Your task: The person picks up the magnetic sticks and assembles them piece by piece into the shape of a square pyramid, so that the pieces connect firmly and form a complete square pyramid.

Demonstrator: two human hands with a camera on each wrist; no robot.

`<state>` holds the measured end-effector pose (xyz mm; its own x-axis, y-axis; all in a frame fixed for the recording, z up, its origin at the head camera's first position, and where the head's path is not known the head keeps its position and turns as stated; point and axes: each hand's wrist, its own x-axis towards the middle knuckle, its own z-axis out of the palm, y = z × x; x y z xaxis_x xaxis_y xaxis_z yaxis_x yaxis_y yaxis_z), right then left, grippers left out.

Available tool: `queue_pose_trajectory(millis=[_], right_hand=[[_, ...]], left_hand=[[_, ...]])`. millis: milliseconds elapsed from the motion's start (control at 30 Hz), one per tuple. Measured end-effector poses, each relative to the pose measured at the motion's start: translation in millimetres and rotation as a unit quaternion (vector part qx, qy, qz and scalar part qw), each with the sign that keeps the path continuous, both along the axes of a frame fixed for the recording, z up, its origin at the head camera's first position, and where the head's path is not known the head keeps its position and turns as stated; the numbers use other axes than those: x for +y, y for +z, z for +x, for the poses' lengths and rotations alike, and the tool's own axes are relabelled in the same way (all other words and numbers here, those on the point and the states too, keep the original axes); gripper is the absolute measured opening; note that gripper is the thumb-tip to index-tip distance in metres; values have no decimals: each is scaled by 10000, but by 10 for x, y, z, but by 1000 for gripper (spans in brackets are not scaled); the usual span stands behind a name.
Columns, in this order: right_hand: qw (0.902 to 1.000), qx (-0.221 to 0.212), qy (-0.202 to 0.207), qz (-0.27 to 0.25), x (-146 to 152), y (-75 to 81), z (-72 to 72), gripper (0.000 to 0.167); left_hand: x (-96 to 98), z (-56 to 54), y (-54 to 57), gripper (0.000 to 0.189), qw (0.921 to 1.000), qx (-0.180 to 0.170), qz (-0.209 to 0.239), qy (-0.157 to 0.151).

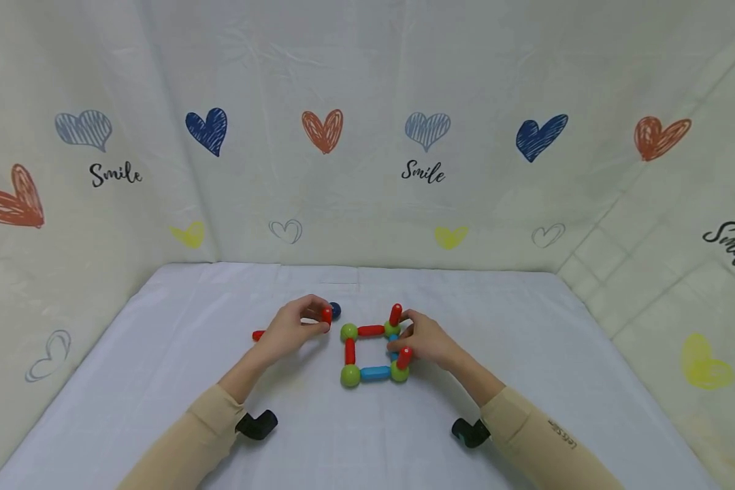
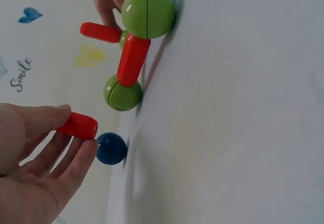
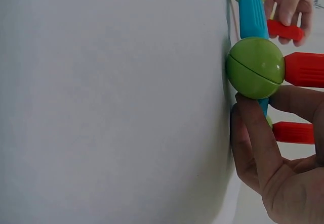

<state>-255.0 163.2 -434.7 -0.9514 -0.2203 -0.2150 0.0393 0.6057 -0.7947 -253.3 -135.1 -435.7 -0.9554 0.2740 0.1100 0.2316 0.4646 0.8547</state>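
Beige sleeves nearest, each with a black wrist piece, over a white-covered surface. Next, standing on the surface, the near side of a square frame: near left ball and near right ball, both green, joined by a near blue rod, with a red rod upright on the right one. A little farther, the right hand, fingers bent around the right blue rod, apparently pinching it close to the near right ball. At about equal depth, the left hand, partly closed, with a loose red rod held about upright between thumb and fingertips, to the left of the frame and apart from it.

For good work with a rod and ball, best to steady the frame low with the right hand, line up the rod before any push, and press straight, without twisting the neighbours. Not possible to see the sockets.

Farther, the far left ball, without upright rod, and a dark blue ball just beyond the held rod. Last, a heart-printed backdrop.
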Motion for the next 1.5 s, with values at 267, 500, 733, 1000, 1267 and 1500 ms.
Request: queue_pose_trajectory(millis=[267,500,733,1000,1267,1500], right_hand=[[10000,-17,-18,0,-3,7,22,57],[10000,-54,-8,-19,1,5,14,58],[10000,-70,17,40,2,20,19,60],[9997,-43,-25,245,-14,23,12,58],[9988,-19,122,471,8,54,-10,68],[9975,154,192,661,29,63,-58,58]], left_hand=[[136,-41,37,34,9992,123,390,9],[261,-68,42,35,9983,130,560,-68],[342,-97,12,33,9983,126,567,-72],[372,-114,0,34,9989,105,428,-144],[369,-116,-2,33,9986,121,489,-169],[342,-108,-5,36,9982,111,540,-215]])
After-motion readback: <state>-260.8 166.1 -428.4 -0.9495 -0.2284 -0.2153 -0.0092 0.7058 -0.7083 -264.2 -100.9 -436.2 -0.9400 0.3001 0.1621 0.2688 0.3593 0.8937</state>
